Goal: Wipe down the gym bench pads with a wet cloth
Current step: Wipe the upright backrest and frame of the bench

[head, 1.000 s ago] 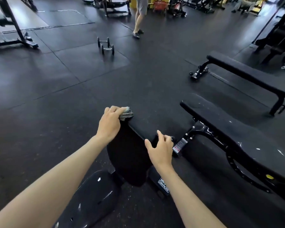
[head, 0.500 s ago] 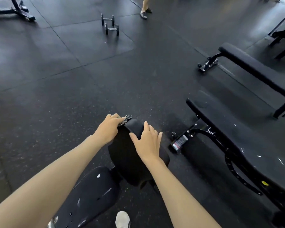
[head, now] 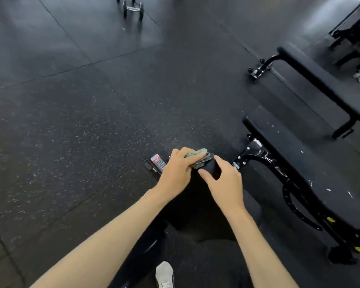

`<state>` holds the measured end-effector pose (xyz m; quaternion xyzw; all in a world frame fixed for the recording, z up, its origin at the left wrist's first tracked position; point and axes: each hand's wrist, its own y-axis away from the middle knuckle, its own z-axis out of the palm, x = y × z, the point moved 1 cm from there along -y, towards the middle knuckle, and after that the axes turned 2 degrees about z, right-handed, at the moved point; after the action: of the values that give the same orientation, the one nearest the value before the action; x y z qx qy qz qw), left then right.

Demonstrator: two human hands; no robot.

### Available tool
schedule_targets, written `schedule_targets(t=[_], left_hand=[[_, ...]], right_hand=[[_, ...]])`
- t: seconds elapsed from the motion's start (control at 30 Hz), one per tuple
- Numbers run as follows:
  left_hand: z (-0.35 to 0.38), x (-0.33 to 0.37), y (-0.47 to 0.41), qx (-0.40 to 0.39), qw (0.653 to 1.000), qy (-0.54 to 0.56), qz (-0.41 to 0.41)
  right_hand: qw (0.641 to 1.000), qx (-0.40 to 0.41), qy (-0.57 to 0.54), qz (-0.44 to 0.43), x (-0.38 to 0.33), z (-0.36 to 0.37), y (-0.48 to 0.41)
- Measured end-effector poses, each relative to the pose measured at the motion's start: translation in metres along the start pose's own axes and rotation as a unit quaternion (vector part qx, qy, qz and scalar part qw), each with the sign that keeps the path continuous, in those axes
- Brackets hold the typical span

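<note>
Head view. The left hand (head: 176, 173) has its fingers clenched over a crumpled grey-green woven cloth (head: 200, 157), pressing it on the top end of an upright black padded bench back (head: 197, 208). The right hand (head: 224, 183) grasps the same top end just right of the cloth, thumb on the near face and fingers curled over the far edge, so the cloth lies between the two sets of fingers. Just left of the left fingers, a red-and-white label on a black frame foot (head: 158, 162) rests on the black speckled rubber floor (head: 81, 142). To the right of the right fingers stands a second black bench with white flecks (head: 299, 163); beyond it is a long black flat bench (head: 320, 84). Well ahead of the fingers lie metal dumbbells (head: 133, 9). Near the lower edge, below both forearms, shows a white shoe (head: 164, 274).
</note>
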<state>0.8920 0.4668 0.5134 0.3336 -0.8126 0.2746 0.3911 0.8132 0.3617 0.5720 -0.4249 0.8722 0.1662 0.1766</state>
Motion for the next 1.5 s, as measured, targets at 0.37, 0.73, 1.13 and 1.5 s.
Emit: schedule_targets(t=[0.37,0.73,1.13,1.5], left_hand=[[0.021,-0.042,0.013,0.044,0.998,-0.008,0.04],[0.038,-0.067,0.032,0.068,0.998,0.007,-0.006],[0.056,-0.098,0.056,0.068,0.997,0.022,-0.041],[0.068,-0.135,0.067,0.007,0.995,-0.069,-0.077]], right_hand=[[0.999,0.039,-0.007,0.025,-0.011,0.004,0.011],[0.973,0.201,0.095,0.057,-0.019,0.04,0.013],[0.951,0.251,0.182,0.017,-0.023,0.052,0.01],[0.951,0.213,0.225,-0.014,-0.033,0.055,-0.009]])
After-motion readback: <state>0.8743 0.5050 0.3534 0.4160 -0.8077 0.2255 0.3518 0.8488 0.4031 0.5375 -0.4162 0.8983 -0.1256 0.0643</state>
